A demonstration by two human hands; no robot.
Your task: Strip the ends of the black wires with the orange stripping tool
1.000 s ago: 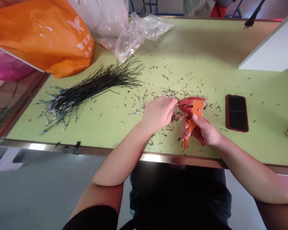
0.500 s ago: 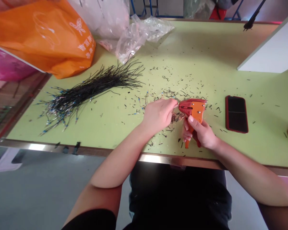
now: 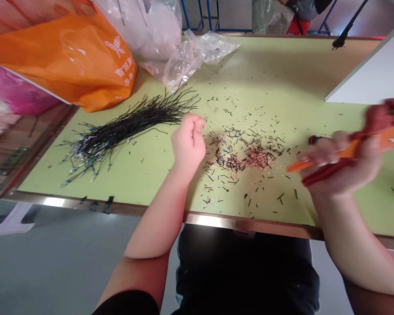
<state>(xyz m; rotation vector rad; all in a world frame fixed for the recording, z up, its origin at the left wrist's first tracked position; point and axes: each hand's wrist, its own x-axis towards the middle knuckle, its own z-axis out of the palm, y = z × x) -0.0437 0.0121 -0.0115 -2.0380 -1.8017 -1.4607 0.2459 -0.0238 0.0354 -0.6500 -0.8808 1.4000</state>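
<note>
My left hand is closed in a fist above the table, just right of the bundle of black wires. Whatever its curled fingers may hold is hidden. The bundle's left end carries blue and silvery tips; loose strands fan out at its right end. On the far right my right hand grips the orange and red wire stripper, its handles pointing left and its head up to the right. Motion blurs the tool. Between my hands lie black wire offcuts and coppery scraps.
The green table has a metal front edge. An orange bag and clear plastic bags stand at the back left. A white panel and a black plug are at the back right. My right hand mostly covers the phone.
My right hand has swung the wire stripper right and up, away from the scraps. My left hand has drawn left and up, apart from the tool, toward the wire bundle.
</note>
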